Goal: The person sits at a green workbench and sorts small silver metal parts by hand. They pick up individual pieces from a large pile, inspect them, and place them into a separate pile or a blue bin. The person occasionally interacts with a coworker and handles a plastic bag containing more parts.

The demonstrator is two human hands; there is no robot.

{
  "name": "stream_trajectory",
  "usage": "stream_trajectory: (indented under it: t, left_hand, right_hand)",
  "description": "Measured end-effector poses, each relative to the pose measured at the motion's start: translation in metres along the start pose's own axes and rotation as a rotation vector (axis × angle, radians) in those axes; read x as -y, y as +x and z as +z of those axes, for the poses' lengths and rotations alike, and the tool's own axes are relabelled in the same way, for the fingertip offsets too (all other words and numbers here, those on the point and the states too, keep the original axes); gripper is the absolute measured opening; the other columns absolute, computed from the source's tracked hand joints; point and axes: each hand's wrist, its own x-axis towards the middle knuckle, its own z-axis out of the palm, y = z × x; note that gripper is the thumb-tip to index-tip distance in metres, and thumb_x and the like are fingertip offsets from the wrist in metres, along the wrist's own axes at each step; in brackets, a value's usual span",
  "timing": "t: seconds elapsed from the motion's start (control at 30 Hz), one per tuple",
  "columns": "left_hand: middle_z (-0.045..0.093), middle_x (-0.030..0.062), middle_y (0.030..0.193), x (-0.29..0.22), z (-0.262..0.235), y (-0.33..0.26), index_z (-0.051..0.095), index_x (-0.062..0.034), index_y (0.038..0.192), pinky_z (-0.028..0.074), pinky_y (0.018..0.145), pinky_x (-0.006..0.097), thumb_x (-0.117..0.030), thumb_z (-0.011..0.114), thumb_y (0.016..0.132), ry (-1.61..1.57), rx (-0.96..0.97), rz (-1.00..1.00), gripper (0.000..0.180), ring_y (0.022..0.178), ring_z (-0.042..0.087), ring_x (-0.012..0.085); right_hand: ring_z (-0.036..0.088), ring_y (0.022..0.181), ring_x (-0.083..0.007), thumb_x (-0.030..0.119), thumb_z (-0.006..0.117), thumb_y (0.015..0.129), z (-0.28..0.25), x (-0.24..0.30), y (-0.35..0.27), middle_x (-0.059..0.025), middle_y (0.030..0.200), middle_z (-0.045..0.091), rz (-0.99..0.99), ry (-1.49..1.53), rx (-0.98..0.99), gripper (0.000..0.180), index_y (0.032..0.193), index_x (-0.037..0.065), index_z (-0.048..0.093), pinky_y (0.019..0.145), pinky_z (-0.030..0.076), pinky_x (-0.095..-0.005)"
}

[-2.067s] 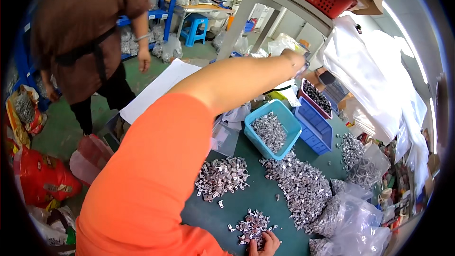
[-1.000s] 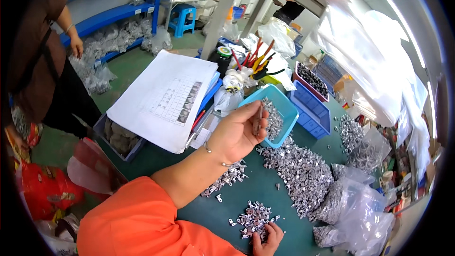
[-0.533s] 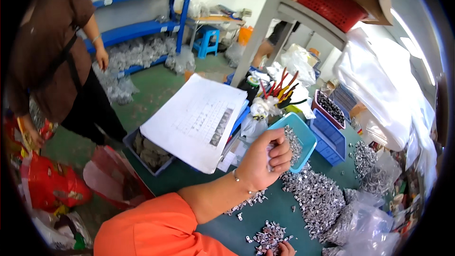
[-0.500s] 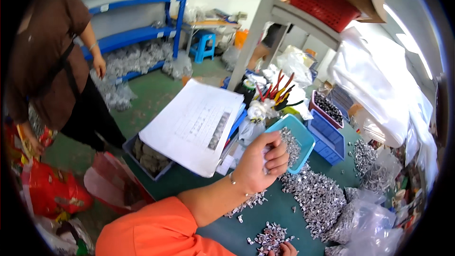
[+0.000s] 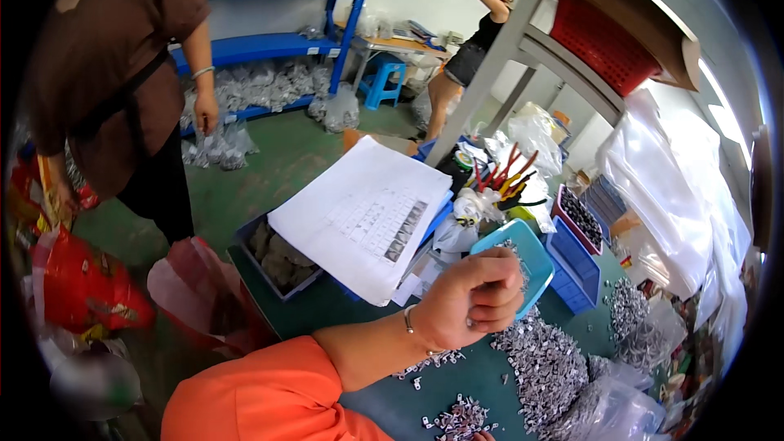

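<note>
Fingers [image 5: 493, 313] of left hand [image 5: 464, 296] curled together, likely holding, contents hidden; next move needs clearance from turquoise bin [image 5: 536, 256], one o'clock; right hand [image 5: 484, 436] unreadable

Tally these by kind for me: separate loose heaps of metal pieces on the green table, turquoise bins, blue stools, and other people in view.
Loose heaps of metal pieces: 4 (large heap, rightmost heap, nearest heap, heap partly behind the left forearm)
Turquoise bins: 1
Blue stools: 1
Other people: 2 (person in brown top, person in black top)
Total: 8
</note>
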Motion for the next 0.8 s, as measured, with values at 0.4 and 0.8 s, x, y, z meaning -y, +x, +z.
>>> stream_trajectory:
  t: [0.4,0.8]
  left_hand:
    - [0.029,-0.0033,0.052,0.010,-0.008,0.003,0.045,-0.0088,0.073,0.020,0.038,0.023,-0.020,0.048,0.092,-0.026,0.094,-0.029,0.022,0.042,0.026,0.0074]
    - [0.032,-0.0024,0.050,0.010,-0.004,0.003,0.046,-0.0068,0.071,0.022,0.037,0.024,-0.020,0.053,0.089,-0.062,0.177,-0.018,0.024,0.041,0.028,0.0082]
  right_hand:
    - [0.049,0.099,-0.0346,0.017,0.067,0.078,-0.003,0.005,-0.004,-0.0204,0.115,0.052,0.022,-0.017,-0.007,0.036,0.110,0.001,0.059,0.087,0.042,-0.0403]
    - [0.050,0.099,-0.0349,0.018,0.068,0.078,-0.005,0.001,-0.002,-0.0204,0.115,0.052,0.017,-0.011,-0.009,0.037,0.109,0.000,0.060,0.086,0.042,-0.0399]
